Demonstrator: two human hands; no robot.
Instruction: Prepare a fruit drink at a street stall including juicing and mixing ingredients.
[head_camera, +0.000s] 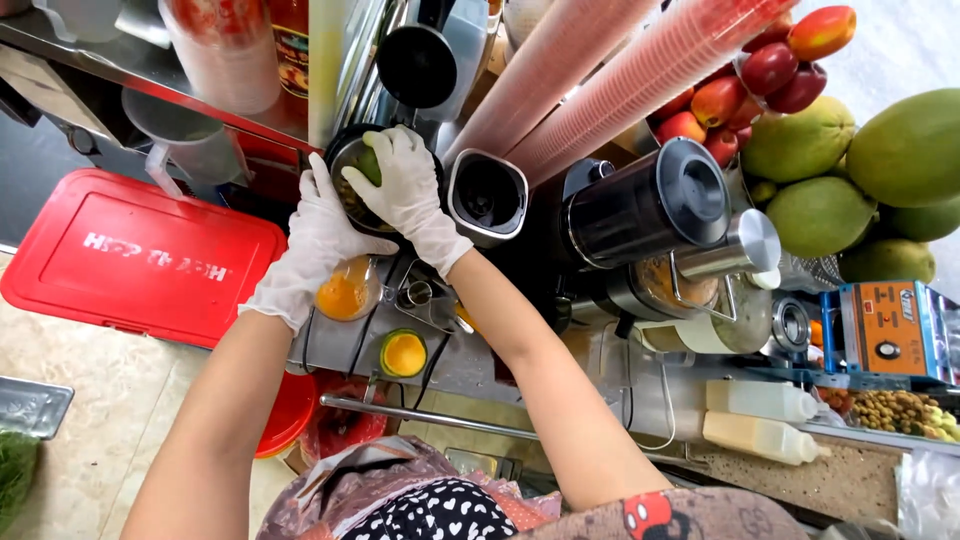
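Right hand (405, 185) presses a green citrus half (368, 165) onto the juicer (350, 195); left hand (318, 240), fingers open, should steady it firmly.

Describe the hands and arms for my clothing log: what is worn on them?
Both the left hand and right hand wear thin white disposable gloves, wrinkled, ending just past the wrists. The forearms are bare, with no sleeves, watch or bracelets showing.
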